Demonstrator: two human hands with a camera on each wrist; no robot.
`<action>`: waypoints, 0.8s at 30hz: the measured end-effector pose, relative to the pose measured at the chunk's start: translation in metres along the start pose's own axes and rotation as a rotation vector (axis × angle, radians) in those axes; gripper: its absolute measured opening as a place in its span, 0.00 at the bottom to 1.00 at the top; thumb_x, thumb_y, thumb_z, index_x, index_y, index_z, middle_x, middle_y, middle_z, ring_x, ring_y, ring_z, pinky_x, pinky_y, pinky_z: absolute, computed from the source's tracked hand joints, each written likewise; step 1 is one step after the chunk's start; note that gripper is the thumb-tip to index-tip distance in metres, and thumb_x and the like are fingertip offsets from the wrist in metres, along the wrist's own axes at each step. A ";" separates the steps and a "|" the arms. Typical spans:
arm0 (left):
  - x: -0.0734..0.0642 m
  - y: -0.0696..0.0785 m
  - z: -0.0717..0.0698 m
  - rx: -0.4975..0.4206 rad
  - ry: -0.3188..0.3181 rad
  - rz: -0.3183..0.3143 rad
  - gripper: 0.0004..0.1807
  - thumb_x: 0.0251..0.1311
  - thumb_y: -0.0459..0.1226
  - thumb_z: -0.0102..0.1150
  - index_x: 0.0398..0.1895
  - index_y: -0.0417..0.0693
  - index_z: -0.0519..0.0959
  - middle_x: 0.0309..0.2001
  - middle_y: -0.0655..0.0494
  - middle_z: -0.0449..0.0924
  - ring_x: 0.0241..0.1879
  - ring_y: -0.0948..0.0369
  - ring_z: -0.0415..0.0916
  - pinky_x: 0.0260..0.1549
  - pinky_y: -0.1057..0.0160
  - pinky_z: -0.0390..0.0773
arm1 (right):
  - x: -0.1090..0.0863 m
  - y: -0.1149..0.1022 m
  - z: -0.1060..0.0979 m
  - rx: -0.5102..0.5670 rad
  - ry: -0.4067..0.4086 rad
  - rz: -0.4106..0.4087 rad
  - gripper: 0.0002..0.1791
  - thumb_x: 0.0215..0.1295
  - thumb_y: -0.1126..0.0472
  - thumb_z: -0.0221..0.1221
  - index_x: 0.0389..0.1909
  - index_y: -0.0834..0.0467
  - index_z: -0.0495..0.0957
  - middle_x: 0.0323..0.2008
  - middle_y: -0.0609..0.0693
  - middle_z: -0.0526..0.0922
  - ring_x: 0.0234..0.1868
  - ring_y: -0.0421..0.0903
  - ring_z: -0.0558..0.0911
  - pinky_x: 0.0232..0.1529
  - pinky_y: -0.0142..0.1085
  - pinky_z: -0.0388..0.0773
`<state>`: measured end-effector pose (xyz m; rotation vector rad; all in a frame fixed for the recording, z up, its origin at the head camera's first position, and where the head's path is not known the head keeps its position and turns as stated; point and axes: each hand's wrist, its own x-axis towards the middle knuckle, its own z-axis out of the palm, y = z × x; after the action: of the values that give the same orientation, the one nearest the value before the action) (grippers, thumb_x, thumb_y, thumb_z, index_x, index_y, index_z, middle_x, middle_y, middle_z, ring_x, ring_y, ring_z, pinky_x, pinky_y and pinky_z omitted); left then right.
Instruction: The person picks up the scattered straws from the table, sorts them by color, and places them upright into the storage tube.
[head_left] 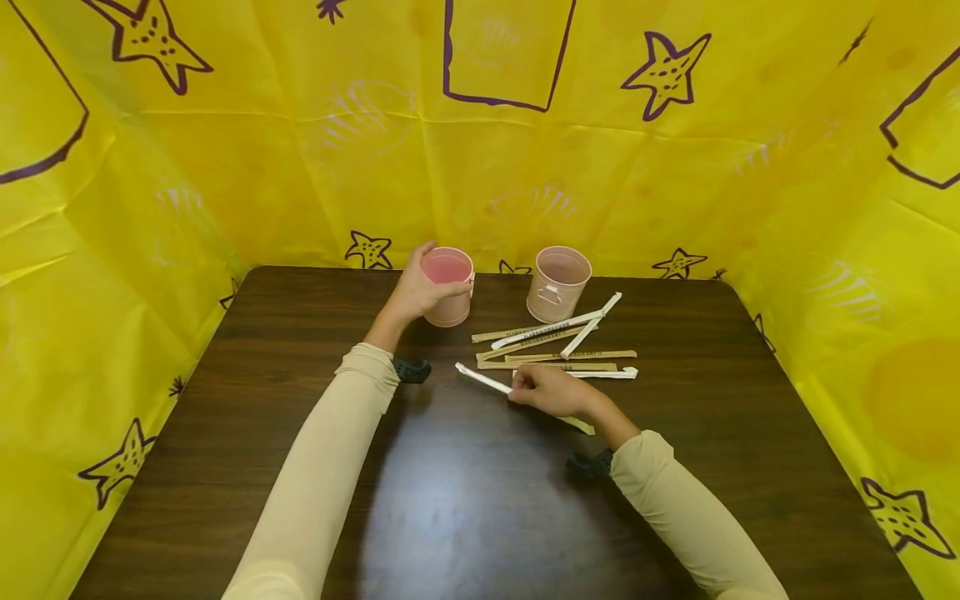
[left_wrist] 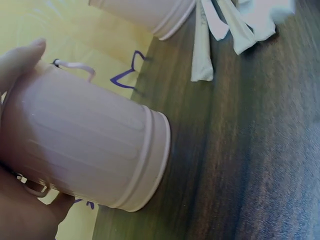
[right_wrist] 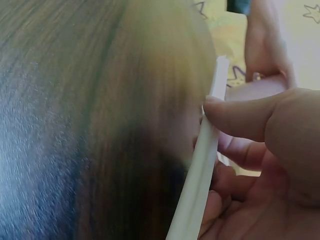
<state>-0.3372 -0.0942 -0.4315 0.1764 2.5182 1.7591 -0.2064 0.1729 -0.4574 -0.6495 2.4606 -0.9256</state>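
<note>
Your left hand (head_left: 422,292) has fingers wrapped round a pink cup (head_left: 448,312), upright near the table (head_left: 450,500)'s far edge; second cup (head_left: 551,307) stands to its right. Your right hand (head_left: 553,390) pinches a slim white stick (head_left: 483,380) between thumb and fingers, beside scattered wrapped sticks (head_left: 600,356).

Saw a dark brown wood-grain table (head_left: 480,508) with rounded far corners. Near its far edge, found a pink bucket (head_left: 448,312) upright just left of middle and a matching bucket (head_left: 546,308) to the right. Toward the table's centre, found paper-wrapped white straws (head_left: 517,338) and tan straws (head_left: 603,356), loosely strewn, some crossing.
</note>
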 end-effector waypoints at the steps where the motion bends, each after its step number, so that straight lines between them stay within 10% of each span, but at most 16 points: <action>1: 0.000 0.000 0.001 -0.006 0.001 0.000 0.62 0.46 0.46 0.81 0.81 0.51 0.50 0.75 0.42 0.61 0.71 0.45 0.65 0.72 0.45 0.66 | -0.001 0.000 -0.002 0.004 0.010 0.006 0.06 0.72 0.58 0.61 0.37 0.57 0.78 0.30 0.46 0.79 0.30 0.38 0.73 0.33 0.31 0.71; 24: 0.000 -0.004 0.004 -0.072 0.053 -0.017 0.57 0.44 0.44 0.83 0.77 0.55 0.58 0.71 0.44 0.67 0.67 0.46 0.69 0.69 0.44 0.69 | -0.003 -0.044 -0.052 0.309 0.484 -0.049 0.13 0.71 0.59 0.62 0.51 0.62 0.79 0.38 0.54 0.81 0.32 0.43 0.76 0.33 0.31 0.74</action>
<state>-0.3372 -0.0918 -0.4371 0.1058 2.4791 1.8688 -0.2204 0.1706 -0.3905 -0.4132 2.6200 -1.5992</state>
